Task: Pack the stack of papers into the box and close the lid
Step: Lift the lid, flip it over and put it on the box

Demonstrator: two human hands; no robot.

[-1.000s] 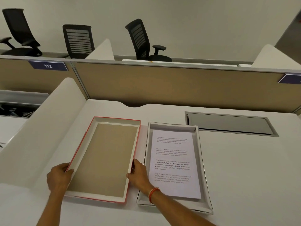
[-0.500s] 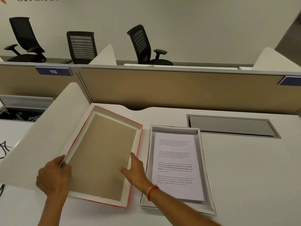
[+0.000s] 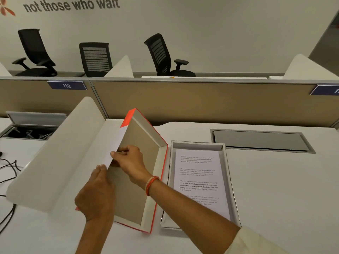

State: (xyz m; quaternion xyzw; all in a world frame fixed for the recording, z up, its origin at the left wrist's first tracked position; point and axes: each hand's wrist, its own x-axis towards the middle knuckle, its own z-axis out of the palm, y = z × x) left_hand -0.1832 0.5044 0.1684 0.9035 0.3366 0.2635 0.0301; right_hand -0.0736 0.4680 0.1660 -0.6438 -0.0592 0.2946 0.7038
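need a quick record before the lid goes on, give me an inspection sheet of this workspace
Surface: white desk, bare to the right of the box.
Job's things: papers lie flat in the grey box; the lid, orange outside, is tipped up on its right edge, inside facing the box, box not yet covered.
Clutter: nothing seen on this desk.
Grippers: left hand grips the lid's raised left edge; right hand pinches the same edge further along.
Cables: black cables on the neighbouring desk at far left.
Surroundings: white side divider, tan partition, closed cable hatch, three black chairs behind.
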